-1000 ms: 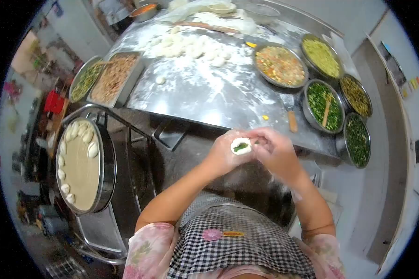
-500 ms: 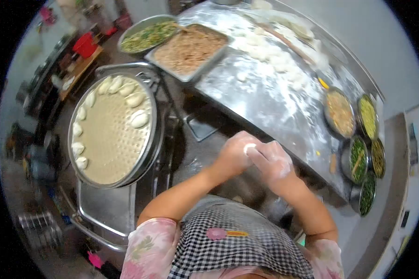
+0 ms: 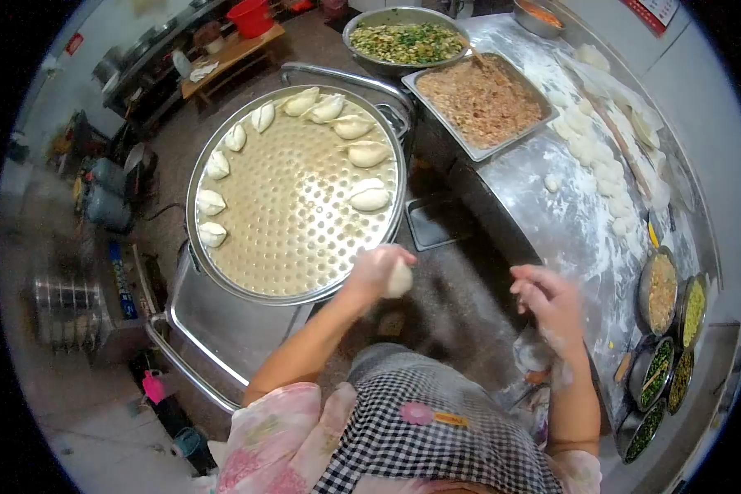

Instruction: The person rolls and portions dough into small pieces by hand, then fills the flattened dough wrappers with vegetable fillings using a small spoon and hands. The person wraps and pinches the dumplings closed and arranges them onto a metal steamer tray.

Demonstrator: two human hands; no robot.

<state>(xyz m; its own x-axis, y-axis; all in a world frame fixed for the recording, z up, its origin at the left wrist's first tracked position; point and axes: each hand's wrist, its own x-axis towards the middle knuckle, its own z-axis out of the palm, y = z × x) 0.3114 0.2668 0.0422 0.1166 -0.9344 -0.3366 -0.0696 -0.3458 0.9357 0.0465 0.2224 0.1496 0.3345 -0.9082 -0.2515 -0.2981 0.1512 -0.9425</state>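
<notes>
My left hand [image 3: 374, 270] is closed around a pale dumpling [image 3: 399, 281], just off the lower right rim of the round perforated steamer tray [image 3: 272, 214]. Several pleated dumplings line that tray's edge, among them a plump one [image 3: 369, 195] at the right, closest to my left hand. Slightly blurred, my right hand [image 3: 550, 303] hangs by the front edge of the floured metal table [image 3: 527, 198]. Its fingers are loosely bent and apart, holding nothing.
Beyond the tray are a square pan of minced filling [image 3: 479, 97] and a bowl of chopped greens [image 3: 405, 39]. Flattened dough rounds [image 3: 605, 173] and a rolling pin [image 3: 622, 144] lie on the table. Small bowls, one with yellow filling [image 3: 692, 311], stand at the right.
My hands, together before, have come apart. The left has gone left to the tray with the dumpling, the right has moved right. The view has turned toward the tray.
</notes>
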